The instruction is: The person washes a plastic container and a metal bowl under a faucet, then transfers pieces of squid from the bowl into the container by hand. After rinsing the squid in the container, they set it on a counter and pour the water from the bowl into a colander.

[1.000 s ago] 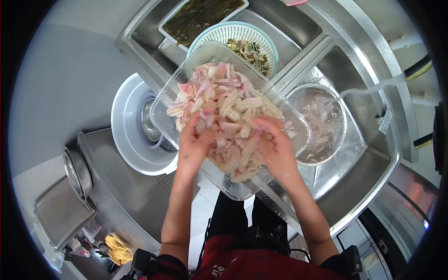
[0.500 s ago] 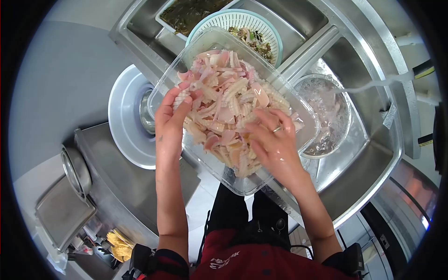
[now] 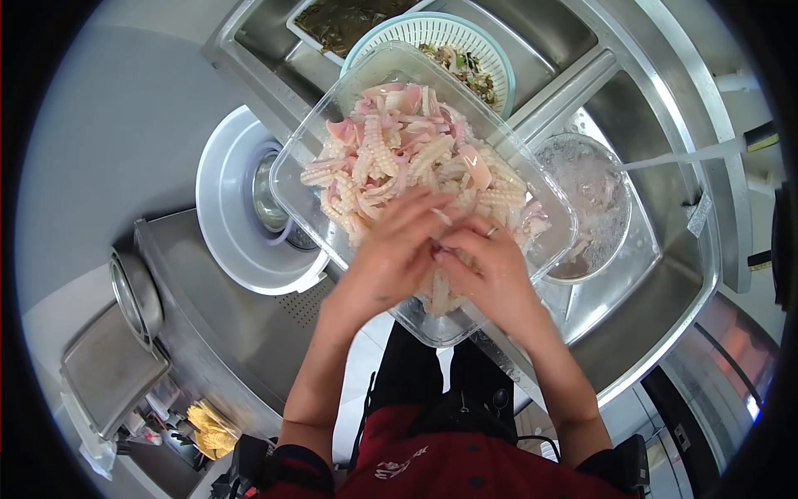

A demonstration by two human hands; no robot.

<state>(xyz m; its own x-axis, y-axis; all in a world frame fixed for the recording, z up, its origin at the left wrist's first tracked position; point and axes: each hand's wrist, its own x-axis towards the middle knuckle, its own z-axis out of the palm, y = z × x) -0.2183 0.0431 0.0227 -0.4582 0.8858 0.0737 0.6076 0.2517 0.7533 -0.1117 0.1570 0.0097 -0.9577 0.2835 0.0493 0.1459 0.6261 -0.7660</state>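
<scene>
A large clear plastic tub (image 3: 299, 179) is heaped with cut squid pieces (image 3: 399, 150), pale and pink, with suckered tentacles among them. Above its near half, my left hand (image 3: 395, 259) and my right hand (image 3: 490, 264) meet with fingers closed together. Between the fingertips a small piece of squid (image 3: 442, 217) shows in part; the rest of it is hidden by the fingers. A ring is on my right hand.
Right of the tub, a water-filled bowl (image 3: 594, 195) sits in the steel sink (image 3: 657, 308) under a running stream. Behind is a colander (image 3: 391, 35) with scraps, beside a white tray (image 3: 328, 55) of dark liquid. A large pale basin (image 3: 218, 208) stands left.
My left hand has moved right and nearer to me, from the tub's left side to meet my right hand. The tentacle piece it held is no longer at that spot in its fingers.
</scene>
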